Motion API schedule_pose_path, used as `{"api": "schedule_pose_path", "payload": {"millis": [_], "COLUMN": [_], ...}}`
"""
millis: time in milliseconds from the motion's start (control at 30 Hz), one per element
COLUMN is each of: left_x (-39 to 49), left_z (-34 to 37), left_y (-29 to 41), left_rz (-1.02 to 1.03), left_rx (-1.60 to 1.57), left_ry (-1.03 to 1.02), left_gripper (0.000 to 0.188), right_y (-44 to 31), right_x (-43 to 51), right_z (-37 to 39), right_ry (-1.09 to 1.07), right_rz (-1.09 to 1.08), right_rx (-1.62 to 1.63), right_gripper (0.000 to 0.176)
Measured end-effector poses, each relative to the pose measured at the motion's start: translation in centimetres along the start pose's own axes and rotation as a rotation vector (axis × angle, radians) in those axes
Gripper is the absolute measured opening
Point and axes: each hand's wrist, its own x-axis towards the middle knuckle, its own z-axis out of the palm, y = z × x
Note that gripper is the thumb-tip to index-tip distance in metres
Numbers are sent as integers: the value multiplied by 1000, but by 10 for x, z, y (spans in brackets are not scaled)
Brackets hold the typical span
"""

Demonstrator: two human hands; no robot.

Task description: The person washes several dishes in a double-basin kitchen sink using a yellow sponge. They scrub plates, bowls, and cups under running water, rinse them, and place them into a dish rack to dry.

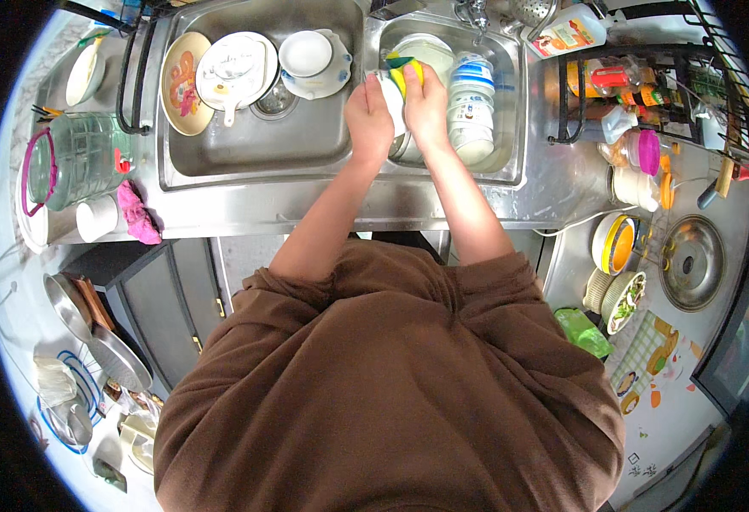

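My left hand (371,121) grips a white dish (392,105) at its left side, over the left part of the right sink basin (516,160). Against the dish, my right hand (427,109) holds a yellow and green sponge (401,73). Stacked bowls (470,121) lie on their sides right of my hands, and a pale round dish (422,48) is behind them. In the left basin (246,160) are an oval patterned plate (185,83), white dishes (236,70), and a small white bowl (305,54) on a blue-edged plate (339,77).
A faucet (473,16) stands behind the right basin, near a plastic bottle (573,32). On the left counter are a large clear jar (83,160), a white cup (97,217) and a pink cloth (136,214). Jars, bowls and a metal lid (692,262) occupy the right side.
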Motion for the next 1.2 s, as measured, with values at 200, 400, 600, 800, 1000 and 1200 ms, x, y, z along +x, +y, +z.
{"api": "schedule_pose_path", "payload": {"millis": [200,400,600,800,1000,1200], "left_x": [-1,4,4,4,-2,-3], "left_z": [2,5,14,4,1,2], "left_y": [-1,13,8,-7,-11,-10], "left_rz": [28,53,-58,-372,-606,-670], "left_rx": [-13,-63,-128,-491,-747,-785], "left_ry": [30,-33,-129,-199,-262,-262], "left_gripper": [38,39,38,28,31,34], "right_y": [18,26,70,150,200,186], "right_x": [-15,-13,-13,21,40,30], "right_z": [7,-7,-32,-77,-58,-53], "right_ry": [240,227,224,328,543,250], "right_rz": [-228,-122,121,556,60,-158], "right_rx": [-132,162,547,660,-540,-859], "right_gripper": [28,23,28,16,22,25]}}
